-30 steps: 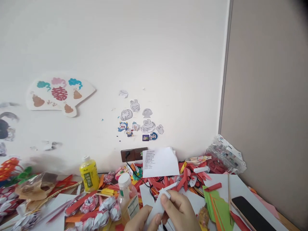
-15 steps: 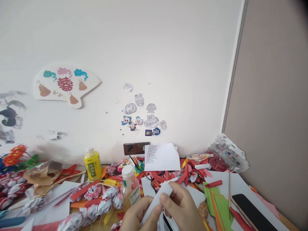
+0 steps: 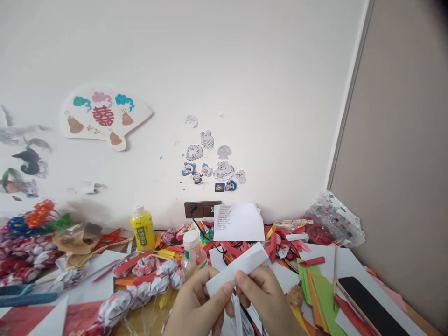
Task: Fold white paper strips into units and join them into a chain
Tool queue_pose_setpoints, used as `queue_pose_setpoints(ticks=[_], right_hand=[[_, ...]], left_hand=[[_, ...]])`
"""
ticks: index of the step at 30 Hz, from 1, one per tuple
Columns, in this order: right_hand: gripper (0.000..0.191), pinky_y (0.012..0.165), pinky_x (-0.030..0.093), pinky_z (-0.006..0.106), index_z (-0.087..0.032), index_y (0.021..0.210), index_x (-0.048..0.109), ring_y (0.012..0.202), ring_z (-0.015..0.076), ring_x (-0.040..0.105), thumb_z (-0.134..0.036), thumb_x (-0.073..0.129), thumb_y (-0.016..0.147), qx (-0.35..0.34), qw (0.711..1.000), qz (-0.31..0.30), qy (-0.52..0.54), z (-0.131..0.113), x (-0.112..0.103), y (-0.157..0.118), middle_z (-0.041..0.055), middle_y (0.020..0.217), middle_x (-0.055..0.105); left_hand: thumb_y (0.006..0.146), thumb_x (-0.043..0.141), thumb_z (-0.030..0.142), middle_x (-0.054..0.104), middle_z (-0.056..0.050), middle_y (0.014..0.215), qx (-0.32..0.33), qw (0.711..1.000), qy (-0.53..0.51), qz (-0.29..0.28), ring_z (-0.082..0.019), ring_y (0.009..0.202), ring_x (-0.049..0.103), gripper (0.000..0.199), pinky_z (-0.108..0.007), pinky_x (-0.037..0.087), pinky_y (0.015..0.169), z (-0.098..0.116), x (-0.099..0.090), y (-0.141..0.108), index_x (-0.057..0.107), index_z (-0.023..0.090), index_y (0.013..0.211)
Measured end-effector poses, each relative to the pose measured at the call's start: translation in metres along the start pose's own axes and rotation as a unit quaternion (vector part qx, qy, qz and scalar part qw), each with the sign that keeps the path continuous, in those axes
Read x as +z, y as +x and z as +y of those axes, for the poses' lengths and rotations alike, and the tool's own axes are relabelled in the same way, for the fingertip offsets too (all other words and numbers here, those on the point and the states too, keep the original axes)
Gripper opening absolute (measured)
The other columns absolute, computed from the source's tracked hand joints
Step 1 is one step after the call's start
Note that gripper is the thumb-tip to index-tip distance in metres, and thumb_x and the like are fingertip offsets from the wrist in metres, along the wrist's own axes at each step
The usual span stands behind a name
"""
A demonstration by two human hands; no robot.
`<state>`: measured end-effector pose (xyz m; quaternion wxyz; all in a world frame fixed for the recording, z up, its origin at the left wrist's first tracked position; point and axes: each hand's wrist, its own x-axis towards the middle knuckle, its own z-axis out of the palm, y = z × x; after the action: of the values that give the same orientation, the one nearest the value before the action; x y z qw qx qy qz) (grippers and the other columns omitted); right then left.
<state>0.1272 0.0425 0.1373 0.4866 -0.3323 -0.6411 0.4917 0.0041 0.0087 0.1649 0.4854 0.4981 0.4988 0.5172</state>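
A folded strip of white paper point(image 3: 237, 269) is held between both hands near the bottom centre, slanting up to the right. My left hand point(image 3: 199, 303) pinches its lower left end, thumb on the near face. My right hand point(image 3: 261, 294) grips the lower edge nearer the right end, its thumb beside the left one. Below the hands, narrow white strips and something dark show in part. A clear bottle with a white cap point(image 3: 191, 252) stands just behind my left hand.
A yellow bottle point(image 3: 143, 229), folded red-and-white paper pieces point(image 3: 119, 303) and a handwritten sheet point(image 3: 240, 223) lie or stand across the cluttered table. Green paper point(image 3: 320, 289) and a black phone point(image 3: 373, 305) are at the right. A paper fan point(image 3: 105, 116) hangs on the wall.
The white strip has turned flatter and shows more of its length, with its right end farther right. The whole view has shifted slightly, so the background sits farther right and a little higher.
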Motion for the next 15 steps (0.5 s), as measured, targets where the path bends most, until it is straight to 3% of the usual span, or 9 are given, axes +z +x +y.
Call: queue_pose_setpoints(ticks=[5, 11, 15], right_hand=[[0.047, 0.043, 0.027, 0.020, -0.016, 0.052, 0.041, 0.043, 0.0083, 0.036, -0.056, 0.044, 0.075, 0.012, 0.999, 0.013, 0.038, 0.0034, 0.0051, 0.0009, -0.0034, 0.044, 0.037], [0.047, 0.042, 0.022, 0.021, -0.014, 0.050, 0.044, 0.043, 0.0071, 0.031, -0.053, 0.043, 0.077, 0.003, 0.997, -0.051, 0.051, -0.0029, 0.0085, -0.0013, -0.0031, 0.046, 0.036], [0.049, 0.041, 0.021, 0.021, -0.015, 0.048, 0.043, 0.041, 0.0072, 0.029, -0.057, 0.047, 0.072, 0.030, 0.999, 0.027, 0.034, -0.0061, 0.0098, -0.0031, -0.0043, 0.042, 0.032]], left_hand=[[0.061, 0.065, 0.044, 0.063, 0.001, 0.046, -0.002, 0.999, -0.044, -0.020, -0.002, 0.024, 0.042, 0.034, -0.013, 0.025, 0.030, -0.0030, -0.0070, 0.0031, 0.050, 0.014, 0.055], [0.063, 0.066, 0.040, 0.054, 0.007, 0.035, -0.004, 0.996, -0.081, -0.037, -0.003, 0.024, 0.043, 0.031, -0.013, 0.025, 0.030, -0.0041, -0.0052, 0.0029, 0.053, 0.014, 0.055], [0.062, 0.068, 0.037, 0.056, 0.006, 0.039, -0.002, 0.993, -0.119, -0.015, -0.004, 0.027, 0.046, 0.028, -0.014, 0.033, 0.033, -0.0075, -0.0030, 0.0049, 0.055, 0.014, 0.056]])
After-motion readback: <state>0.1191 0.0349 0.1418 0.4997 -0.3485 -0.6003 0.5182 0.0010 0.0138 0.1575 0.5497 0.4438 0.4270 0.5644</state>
